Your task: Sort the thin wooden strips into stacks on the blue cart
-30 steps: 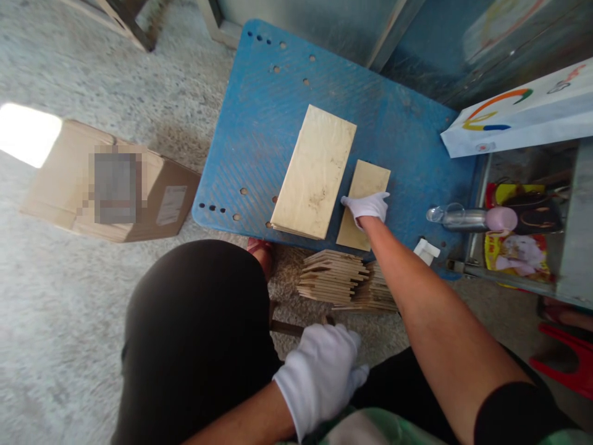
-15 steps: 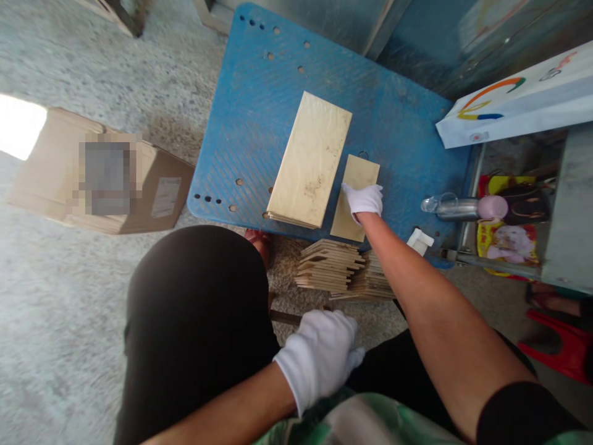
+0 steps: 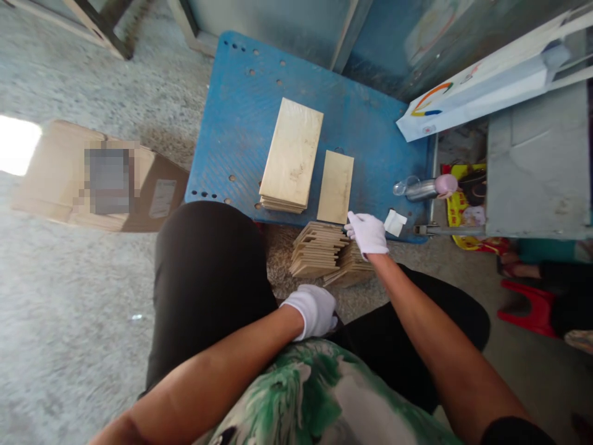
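My right hand [image 3: 368, 235], in a white glove, is beside the near corner of a small thin board [image 3: 336, 187] lying flat on the blue plastic platform [image 3: 231, 117]. Its fingers are slightly apart and bent, and nothing shows between them; whether a fingertip touches the board's corner I cannot tell. To the left lies a neat pile of larger pale boards [image 3: 293, 151]. Below the platform's near edge, two uneven stacks of thin boards [image 3: 317, 247] stand side by side. My left hand [image 3: 312, 311], also gloved, is closed over my lap; what it grips is hidden.
A cardboard box [image 3: 60, 167] stands on the floor at left. On the right are a white paper bag [image 3: 472, 86], a metal flask with a pink cap [image 3: 426, 188], a crumpled white paper piece [image 3: 395, 222] and a grey cabinet [image 3: 537, 167]. A person sits beyond, by a red stool [image 3: 528, 309].
My right hand has come off the small board, back towards me to its near corner. My left hand has drawn closer to my body. The view has shifted to the right.
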Demonstrator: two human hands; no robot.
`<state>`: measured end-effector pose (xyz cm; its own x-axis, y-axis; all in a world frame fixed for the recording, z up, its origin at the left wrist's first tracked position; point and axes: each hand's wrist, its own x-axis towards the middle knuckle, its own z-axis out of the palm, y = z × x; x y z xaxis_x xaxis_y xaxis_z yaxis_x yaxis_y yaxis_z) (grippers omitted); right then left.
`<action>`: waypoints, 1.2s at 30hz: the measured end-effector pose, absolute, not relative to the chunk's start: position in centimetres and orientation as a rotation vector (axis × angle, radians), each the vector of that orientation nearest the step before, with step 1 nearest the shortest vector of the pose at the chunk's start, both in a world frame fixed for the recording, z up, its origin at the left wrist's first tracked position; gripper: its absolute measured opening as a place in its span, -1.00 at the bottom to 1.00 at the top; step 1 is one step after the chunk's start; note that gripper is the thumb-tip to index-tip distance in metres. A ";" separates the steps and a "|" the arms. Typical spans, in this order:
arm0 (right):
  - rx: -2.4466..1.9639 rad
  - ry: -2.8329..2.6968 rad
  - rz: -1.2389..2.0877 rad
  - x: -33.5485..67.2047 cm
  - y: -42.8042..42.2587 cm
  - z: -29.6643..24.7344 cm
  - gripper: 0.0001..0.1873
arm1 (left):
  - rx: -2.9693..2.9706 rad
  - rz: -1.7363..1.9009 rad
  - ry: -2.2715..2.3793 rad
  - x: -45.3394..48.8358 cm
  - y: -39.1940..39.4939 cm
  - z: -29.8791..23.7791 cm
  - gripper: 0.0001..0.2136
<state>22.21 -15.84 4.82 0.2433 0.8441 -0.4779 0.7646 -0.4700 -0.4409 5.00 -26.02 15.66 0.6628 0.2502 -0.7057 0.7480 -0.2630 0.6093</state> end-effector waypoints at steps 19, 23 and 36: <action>-2.503 -2.293 1.161 22.6 -28.2 2.9 -0.57 | 1.868 -0.719 0.872 6.2 -27.1 11.5 -0.60; -2.504 -2.365 1.183 22.4 -28.0 2.8 -0.66 | 1.841 -0.727 1.044 5.7 -26.5 11.2 -0.61; -2.312 -2.620 1.257 22.0 -29.4 4.4 -0.75 | 1.830 -0.619 1.240 5.8 -25.9 11.7 -0.65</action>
